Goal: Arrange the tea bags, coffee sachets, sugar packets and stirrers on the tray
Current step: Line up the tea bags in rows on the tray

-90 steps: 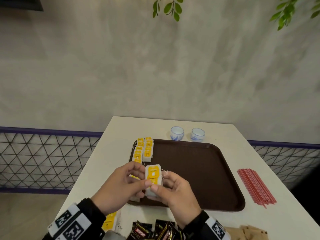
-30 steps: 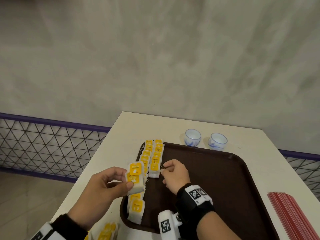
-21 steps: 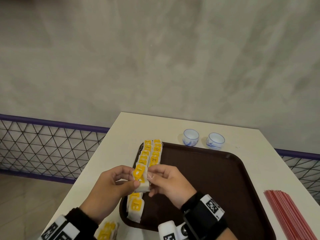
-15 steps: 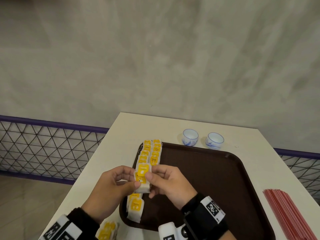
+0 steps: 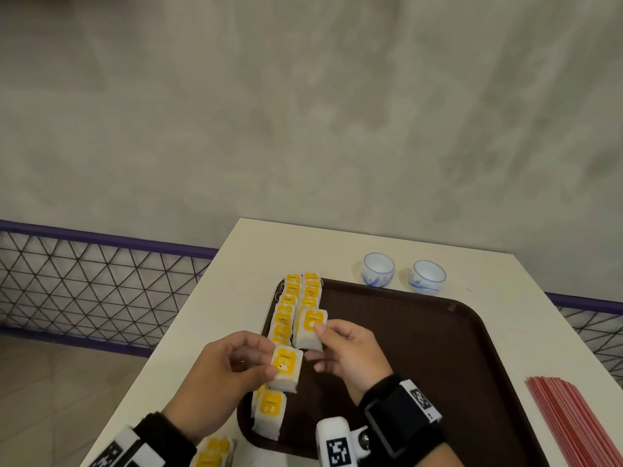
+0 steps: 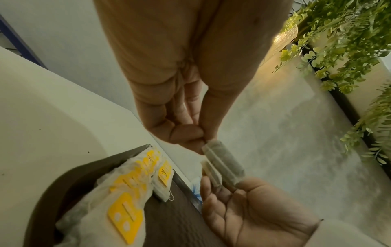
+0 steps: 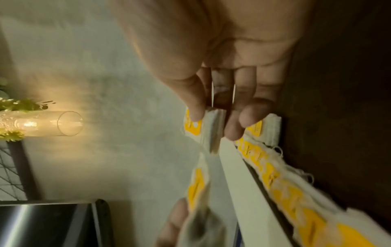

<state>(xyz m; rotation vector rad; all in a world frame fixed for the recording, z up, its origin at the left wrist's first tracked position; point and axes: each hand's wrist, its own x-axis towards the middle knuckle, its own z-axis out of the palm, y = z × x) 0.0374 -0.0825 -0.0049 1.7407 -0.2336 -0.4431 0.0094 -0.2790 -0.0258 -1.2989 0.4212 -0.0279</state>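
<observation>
Grey concrete wall (image 5: 303,112) behind a white table (image 5: 209,325) (wire-mesh fence (image 5: 84,281) alongside).

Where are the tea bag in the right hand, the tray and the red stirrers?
tea bag in the right hand (image 5: 312,323): head view, on its yellow tag.
tray (image 5: 421,348): head view, on its bare brown floor.
red stirrers (image 5: 580,423): head view, mid-bundle.

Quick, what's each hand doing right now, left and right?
Left hand: pinching a tea bag just above the tray.
Right hand: pinching another tea bag, held by the rows of tea bags already on the tray.
</observation>
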